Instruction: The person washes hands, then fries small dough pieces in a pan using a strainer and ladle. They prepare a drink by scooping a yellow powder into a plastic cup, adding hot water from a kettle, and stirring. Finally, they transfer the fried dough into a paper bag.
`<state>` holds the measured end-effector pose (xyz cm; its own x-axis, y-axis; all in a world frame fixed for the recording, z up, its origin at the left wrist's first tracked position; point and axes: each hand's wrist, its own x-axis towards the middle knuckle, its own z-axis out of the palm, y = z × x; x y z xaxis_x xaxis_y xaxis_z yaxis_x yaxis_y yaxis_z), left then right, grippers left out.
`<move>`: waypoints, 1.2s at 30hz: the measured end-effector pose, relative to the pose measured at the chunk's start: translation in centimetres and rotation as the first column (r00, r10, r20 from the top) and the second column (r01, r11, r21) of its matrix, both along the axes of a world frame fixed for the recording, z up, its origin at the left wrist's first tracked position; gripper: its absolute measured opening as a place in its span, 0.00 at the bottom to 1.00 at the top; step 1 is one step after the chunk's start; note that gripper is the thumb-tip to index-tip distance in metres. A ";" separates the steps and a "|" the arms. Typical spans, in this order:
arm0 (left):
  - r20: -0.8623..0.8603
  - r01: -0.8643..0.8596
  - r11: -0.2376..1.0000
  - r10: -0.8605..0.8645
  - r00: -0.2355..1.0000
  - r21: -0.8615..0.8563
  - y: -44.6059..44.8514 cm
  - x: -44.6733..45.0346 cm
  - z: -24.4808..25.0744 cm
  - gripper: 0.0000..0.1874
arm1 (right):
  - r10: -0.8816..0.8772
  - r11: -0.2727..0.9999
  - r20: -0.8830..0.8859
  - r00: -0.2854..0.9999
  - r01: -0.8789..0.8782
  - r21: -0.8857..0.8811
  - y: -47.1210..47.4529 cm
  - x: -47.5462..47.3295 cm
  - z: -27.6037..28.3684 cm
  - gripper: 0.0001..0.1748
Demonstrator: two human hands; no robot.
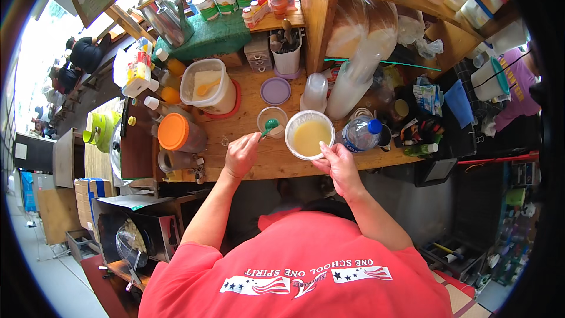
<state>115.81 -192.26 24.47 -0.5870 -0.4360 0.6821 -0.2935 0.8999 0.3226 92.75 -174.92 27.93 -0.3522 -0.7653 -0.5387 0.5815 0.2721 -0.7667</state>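
My left hand [242, 155] grips the handle of a green plastic spoon [271, 124]. The spoon's bowl is over a small clear plastic cup [264, 115], which has something pale in it. In my right hand [339, 166] is a round, translucent plastic tub [291, 145] holding a pale yellow liquid [313, 137], with my thumb at its rim. Behind the small cup lies a round purple lid [275, 91]. To its left stands a square tub [226, 97] of white powder or granules, with an orange scoop [208, 87] inside.
On the wooden counter [240, 159], an orange-lidded jar [173, 131] stands left and a blue-capped water bottle [361, 134] right. Stacked clear cups [351, 86] rise behind the tub. A wooden shelf [315, 22] holds bagged bread [348, 35]. A person in purple [515, 84] is at far right.
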 end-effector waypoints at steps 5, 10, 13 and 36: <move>-0.108 -0.108 0.994 0.104 0.989 -0.031 -0.4 0.8 0.6 0.11 | 0.019 0.999 -0.002 1.000 -0.019 0.044 0.7 0.4 -2.1 0.16; -0.259 0.020 0.411 0.534 0.805 0.911 -1.3 -0.4 -0.2 0.08 | 0.024 0.997 0.024 0.999 -0.026 0.072 0.4 0.6 -3.6 0.16; -0.289 0.128 0.346 0.469 0.835 0.929 -1.0 -0.7 -0.3 0.10 | 0.006 0.996 -0.007 1.000 -0.005 0.088 0.0 0.7 -4.1 0.16; -0.135 0.339 -0.307 0.532 0.836 0.889 1.1 -2.9 2.4 0.08 | 0.009 1.000 -0.061 0.998 -0.008 0.011 -1.0 0.0 -2.1 0.15</move>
<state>112.91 -191.18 26.83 -0.3444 -0.7165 -0.6067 0.1993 -0.6873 0.6985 92.74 -175.95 25.87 -0.3781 -0.7629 -0.5244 0.5314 0.2850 -0.7977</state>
